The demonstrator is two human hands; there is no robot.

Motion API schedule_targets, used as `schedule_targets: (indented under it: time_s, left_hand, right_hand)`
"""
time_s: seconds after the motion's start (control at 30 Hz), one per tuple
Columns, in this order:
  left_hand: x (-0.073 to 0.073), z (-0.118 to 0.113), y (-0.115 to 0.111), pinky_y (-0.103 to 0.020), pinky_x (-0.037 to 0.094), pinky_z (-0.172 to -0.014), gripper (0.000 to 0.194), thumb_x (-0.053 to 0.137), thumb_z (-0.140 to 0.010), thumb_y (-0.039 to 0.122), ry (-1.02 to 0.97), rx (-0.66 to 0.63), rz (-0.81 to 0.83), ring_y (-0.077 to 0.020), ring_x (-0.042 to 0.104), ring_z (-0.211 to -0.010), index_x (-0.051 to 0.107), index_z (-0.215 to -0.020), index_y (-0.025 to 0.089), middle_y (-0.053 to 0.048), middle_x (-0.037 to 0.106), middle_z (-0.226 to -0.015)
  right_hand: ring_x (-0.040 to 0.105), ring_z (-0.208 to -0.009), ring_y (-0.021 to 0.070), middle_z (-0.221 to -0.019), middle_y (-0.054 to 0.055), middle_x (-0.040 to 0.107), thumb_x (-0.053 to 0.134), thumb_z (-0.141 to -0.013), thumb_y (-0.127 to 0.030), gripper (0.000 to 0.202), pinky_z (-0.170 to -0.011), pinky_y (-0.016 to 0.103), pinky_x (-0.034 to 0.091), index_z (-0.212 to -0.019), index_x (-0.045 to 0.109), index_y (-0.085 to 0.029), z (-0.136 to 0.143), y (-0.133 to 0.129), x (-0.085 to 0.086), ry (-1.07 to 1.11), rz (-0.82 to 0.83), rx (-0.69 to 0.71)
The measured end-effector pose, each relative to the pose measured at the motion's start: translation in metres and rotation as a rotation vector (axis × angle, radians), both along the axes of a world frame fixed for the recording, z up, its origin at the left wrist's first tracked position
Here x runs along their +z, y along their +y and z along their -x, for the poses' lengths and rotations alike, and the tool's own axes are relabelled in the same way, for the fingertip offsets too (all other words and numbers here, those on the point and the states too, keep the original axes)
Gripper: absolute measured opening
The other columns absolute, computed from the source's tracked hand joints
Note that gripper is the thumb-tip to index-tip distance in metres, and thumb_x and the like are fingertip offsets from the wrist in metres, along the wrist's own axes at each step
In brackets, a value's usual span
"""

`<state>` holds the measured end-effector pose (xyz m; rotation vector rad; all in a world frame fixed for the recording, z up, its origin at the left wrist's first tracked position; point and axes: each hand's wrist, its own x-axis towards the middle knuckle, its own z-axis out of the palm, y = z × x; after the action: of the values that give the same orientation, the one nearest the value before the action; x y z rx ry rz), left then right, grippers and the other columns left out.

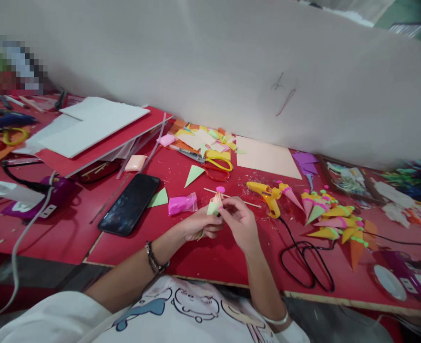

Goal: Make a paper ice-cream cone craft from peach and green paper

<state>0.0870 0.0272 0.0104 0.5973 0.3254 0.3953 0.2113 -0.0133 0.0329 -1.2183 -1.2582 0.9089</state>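
Observation:
A small light-green paper cone with a peach-coloured top and a round pink ball above it is in my left hand, whose fingers are wrapped round it. The fingertips of my right hand are pinched together at the cone's upper edge. A small pink spot shows at these fingertips; what they hold is too small to name. Just behind my hands lies a thin wooden stick. A packet of pink clay rests to the left of them.
A yellow glue gun with a black cord lies right, beside several decorated paper cones. A black phone and green paper pieces are left. Scissors, paper scraps and a peach sheet lie behind, before a white wall.

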Motion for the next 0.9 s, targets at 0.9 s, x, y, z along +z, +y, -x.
schedule_targets:
  time_s: [0.9]
  left_hand:
    - [0.0005, -0.0053, -0.0045, -0.015, 0.026, -0.040, 0.033, 0.060, -0.066, 0.021, 0.119, 0.079, -0.253, -0.0025, 0.032, -0.039, 0.039, -0.092, 0.018, 0.010, 0.038, -0.050]
  right_hand:
    - [0.051, -0.086, 0.0149, -0.085, 0.002, 0.053, 0.056, -0.073, -0.019, 0.006, -0.075, 0.026, 0.042, -0.074, 0.061, -0.021, -0.0071, -0.0012, -0.0002, -0.064, -0.019, 0.018]
